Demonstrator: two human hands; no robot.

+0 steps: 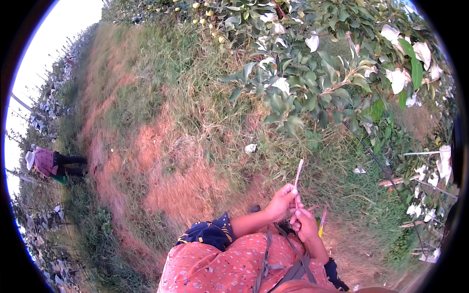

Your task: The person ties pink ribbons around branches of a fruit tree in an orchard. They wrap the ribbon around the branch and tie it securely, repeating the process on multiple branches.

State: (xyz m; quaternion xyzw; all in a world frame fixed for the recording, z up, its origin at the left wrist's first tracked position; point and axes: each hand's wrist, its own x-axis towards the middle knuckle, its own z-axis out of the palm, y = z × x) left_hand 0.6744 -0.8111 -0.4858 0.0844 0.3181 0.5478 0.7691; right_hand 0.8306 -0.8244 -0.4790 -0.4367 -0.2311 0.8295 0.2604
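In front of my floral-print apron (227, 260), both hands are close together. My left hand (283, 203) pinches a thin pale strip (299, 170) between thumb and fingers, and its free end points up and away from me. Just below and to the right, my right hand (306, 224) is closed, thumb on top, seemingly on the lower part of the same strip. The fingers hide where the strip runs between the hands. A thin pinkish end (316, 207) shows beside the right hand. Behind that hand is a yellow and green item (322, 224), mostly hidden.
Leafy fruit-tree branches (311, 91) with several white bags (397, 80) reach in from the upper right. Yellow-green fruits (202, 21) hang at the top. A crumpled white bag (251, 148) lies on the grass. A dark cable (377, 157) slants at right. Another person (47, 162) stands at far left.
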